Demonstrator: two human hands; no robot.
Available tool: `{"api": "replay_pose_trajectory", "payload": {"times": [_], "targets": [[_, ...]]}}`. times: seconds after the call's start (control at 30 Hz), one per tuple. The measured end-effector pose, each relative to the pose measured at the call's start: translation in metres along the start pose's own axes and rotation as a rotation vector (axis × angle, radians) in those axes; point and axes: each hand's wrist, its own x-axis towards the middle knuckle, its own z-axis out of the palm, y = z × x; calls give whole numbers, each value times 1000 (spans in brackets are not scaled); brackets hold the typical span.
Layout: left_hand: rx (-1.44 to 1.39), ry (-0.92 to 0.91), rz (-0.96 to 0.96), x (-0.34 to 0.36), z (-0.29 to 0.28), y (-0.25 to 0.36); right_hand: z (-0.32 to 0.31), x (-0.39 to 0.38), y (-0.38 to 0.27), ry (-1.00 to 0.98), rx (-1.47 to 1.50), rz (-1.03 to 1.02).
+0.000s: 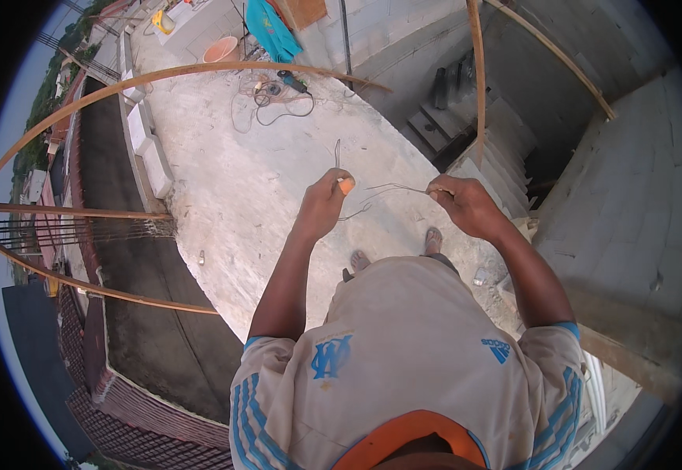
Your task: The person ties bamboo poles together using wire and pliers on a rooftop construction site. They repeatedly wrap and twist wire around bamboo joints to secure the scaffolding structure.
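My left hand (pixel 321 200) is closed round a small orange object (pixel 345 186), perhaps a handle, with bent thin wire (pixel 338 154) standing up above it and a hooked piece hanging below. My right hand (pixel 466 205) pinches the ends of thin wires (pixel 396 186), which stretch leftward toward my left hand. Both hands are held apart at waist height over a pale concrete slab (pixel 262 164), above my sandalled feet.
Ahead lie a corded power tool (pixel 294 83), an orange basin (pixel 219 49) and a teal cloth (pixel 270 31). Stairs (pixel 501 141) descend in an opening at right. White blocks (pixel 150 157) and wooden strips (pixel 121 81) line the slab's left edge, beside a drop.
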Motion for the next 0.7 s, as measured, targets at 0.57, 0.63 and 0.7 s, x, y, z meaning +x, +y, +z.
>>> {"api": "replay_pose_trajectory", "payload": {"times": [0.57, 0.63, 0.7], "targets": [[-804, 4, 92, 0, 27, 70, 6, 9, -50, 170, 419, -47], [-827, 49, 127, 6, 31, 65, 9, 12, -50, 161, 391, -46], [-767, 94, 127, 6, 34, 66, 17, 15, -46, 244, 312, -109]]}}
